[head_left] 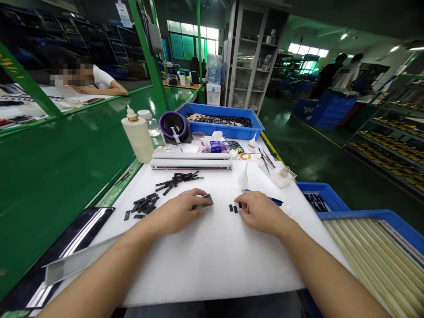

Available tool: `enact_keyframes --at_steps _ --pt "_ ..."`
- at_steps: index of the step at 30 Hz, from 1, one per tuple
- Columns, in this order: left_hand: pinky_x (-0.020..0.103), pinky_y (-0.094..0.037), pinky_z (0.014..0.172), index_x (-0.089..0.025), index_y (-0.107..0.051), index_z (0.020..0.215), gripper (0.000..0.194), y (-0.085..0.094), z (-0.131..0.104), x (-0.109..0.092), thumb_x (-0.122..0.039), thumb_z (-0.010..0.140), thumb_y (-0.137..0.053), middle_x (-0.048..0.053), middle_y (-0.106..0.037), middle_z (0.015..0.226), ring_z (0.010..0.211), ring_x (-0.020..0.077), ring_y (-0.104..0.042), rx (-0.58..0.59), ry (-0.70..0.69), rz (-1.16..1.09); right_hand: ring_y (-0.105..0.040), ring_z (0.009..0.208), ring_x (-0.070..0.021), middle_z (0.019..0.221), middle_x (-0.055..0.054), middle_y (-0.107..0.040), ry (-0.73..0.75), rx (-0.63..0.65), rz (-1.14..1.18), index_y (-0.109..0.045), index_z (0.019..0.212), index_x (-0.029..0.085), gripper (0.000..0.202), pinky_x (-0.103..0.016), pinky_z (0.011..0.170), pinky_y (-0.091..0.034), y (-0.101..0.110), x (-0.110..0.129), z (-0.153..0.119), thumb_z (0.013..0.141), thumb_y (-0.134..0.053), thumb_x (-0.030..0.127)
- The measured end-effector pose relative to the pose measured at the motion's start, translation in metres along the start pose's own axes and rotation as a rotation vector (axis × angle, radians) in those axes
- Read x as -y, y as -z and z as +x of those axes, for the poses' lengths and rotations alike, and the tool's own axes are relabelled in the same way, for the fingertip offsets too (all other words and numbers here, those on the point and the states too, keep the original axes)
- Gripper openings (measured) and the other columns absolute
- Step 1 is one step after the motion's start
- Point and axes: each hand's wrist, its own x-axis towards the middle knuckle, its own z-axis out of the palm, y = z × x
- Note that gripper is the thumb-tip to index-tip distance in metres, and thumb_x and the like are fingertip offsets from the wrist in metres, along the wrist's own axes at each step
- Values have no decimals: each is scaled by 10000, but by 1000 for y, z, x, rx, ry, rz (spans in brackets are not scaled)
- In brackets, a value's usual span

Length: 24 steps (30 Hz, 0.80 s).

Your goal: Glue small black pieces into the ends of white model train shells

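- Left hand point(180, 213): half-curled; small grey metal channel point(209, 201) is gripped by thumb and fingers.
- Right hand point(260, 212): fingers curled at small black rectangular pieces point(235, 209), right of channel; hold cannot be told.

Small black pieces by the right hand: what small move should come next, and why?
Probably the right hand should pinch the nearest small black piece: its thumb and index finger are right at it, and the left hand holds a grey channel. Whether the piece is pinched now, I cannot tell.
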Motion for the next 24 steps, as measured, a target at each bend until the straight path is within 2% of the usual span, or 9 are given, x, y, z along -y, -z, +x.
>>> enact_keyframes --at_steps 5,8,16,21,24 --pt "351 -389 1073 -336 -633 1207 370 1 -2 -2 -406 900 -437 -14 -463 1442 1303 258 -461 3 13 21 -614 855 -192 882 -54 -682 -89 29 -49 -701 1085 169 358 -296 771 -438 -5 -5 2 763 -546 150" --pt "334 -394 1067 -338 -633 1208 371 2 -1 -3 -411 897 -444 -21 -470 1439 1293 254 -475 3 7 20 -619 846 -202 864 -57 -685 -121 34 -78 -716 1059 187 306 -303 764 -431 -4 -6 3 797 -559 208" --pt "356 -400 1074 -305 -657 1196 386 0 1 -4 -399 896 -432 16 -509 1411 1276 262 -497 -23 -11 69 -628 847 -211 884 -63 -697 -215 52 -89 -730 932 209 191 -307 744 -426 -6 -5 5 815 -579 221" --pt "368 -442 1033 -296 -672 1171 374 -3 -1 -5 -370 892 -434 32 -530 1389 1228 255 -540 -70 -29 92 -624 878 -234 936 -85 -695 -235 48 -78 -727 985 197 214 -330 760 -432 -6 -4 4 822 -595 237" --pt "362 -450 1022 -288 -663 1192 384 -3 -3 -8 -349 888 -436 38 -547 1373 1215 252 -550 -103 -53 106 -620 867 -232 924 -87 -691 -240 53 -82 -731 943 196 185 -332 759 -430 -6 -3 3 828 -592 235"
